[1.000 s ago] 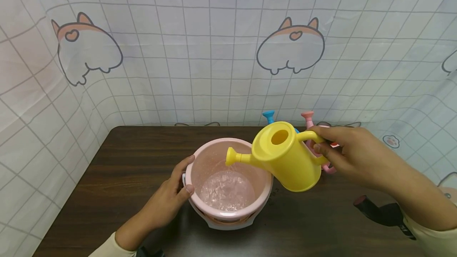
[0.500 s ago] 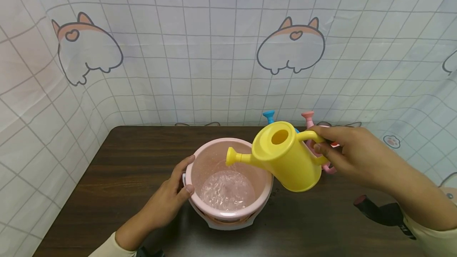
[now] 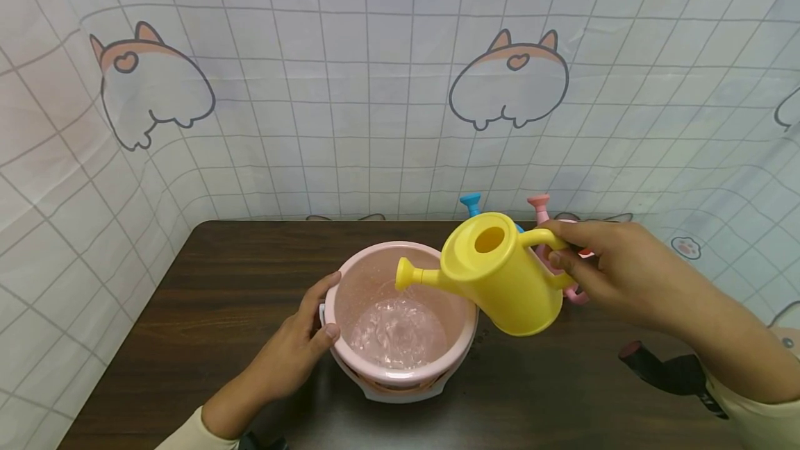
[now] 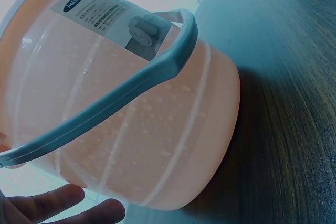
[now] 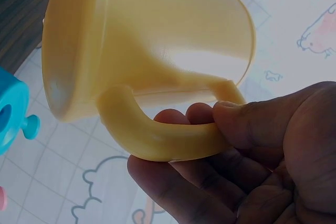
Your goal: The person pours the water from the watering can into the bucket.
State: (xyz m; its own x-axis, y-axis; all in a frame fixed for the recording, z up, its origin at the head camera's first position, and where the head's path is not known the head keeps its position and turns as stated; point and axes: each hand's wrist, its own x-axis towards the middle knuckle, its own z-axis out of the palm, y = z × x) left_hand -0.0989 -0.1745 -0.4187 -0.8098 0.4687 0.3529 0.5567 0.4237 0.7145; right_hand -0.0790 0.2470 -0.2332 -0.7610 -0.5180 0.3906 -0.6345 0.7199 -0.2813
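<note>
A person's right hand (image 3: 603,262) pinches the handle (image 3: 542,237) of a yellow watering can (image 3: 506,290) between thumb and curled fingers, tilting it so its spout head (image 3: 407,274) hangs over the pink bucket (image 3: 400,375), which stands on the dark table (image 3: 225,297). Thin streams drop into the churning water (image 3: 400,339) inside. The left hand (image 3: 294,346) grips the bucket's left rim, its thumb and forefinger apart; the left wrist view shows two fingertips parted beside the bucket's wall. The spout head seems only a little inside the rim, so a drift to the right could send water onto the table. Tipping too steeply might spill water through the can's top hole, and wet fingers could let the smooth handle twist
</note>
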